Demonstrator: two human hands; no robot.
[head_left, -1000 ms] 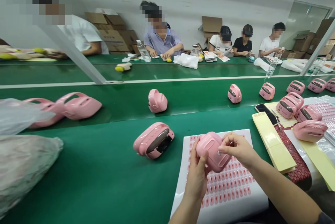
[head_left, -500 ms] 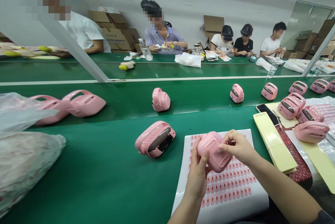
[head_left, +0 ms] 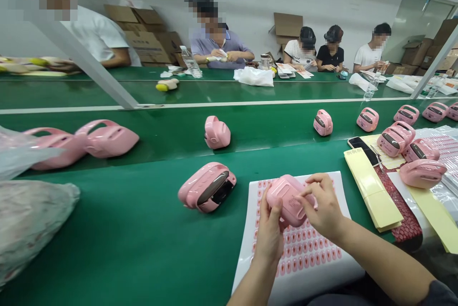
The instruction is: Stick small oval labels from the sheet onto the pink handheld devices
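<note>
Left hand [head_left: 268, 239] is clamped on the pink case [head_left: 285, 194], thumb laid over one edge of its flat face. Right hand [head_left: 325, 208] has its fingers bent in and brought up to the other side of that face; can't be told whether anything small is pinched there. The case is held tilted, just above the white sheet [head_left: 311, 284], which is covered with rows of what look like stickers [head_left: 299, 249].

Main worry, honestly: that shiny shell is only gripped along one side. If it gets pressed too hard from the right, it could be twisted loose and dropped on the sheet, and some stickers might be scuffed.

Left of the sheet, a spare case [head_left: 207, 188] is lying well apart. Right of the sheet, yellow strips [head_left: 374, 191] are laid near the right forearm, so they could be swept aside if the elbow got swung out. Past those, same side of the sheet, a phone [head_left: 359, 147] is parked near a bunch of cases [head_left: 422, 172]; one careless bump and something could be scratched. Beyond the sheet, a lone case [head_left: 218, 133] is left on the green belt [head_left: 265, 125]. Farthest from the sheet, co-workers are seated.
</note>
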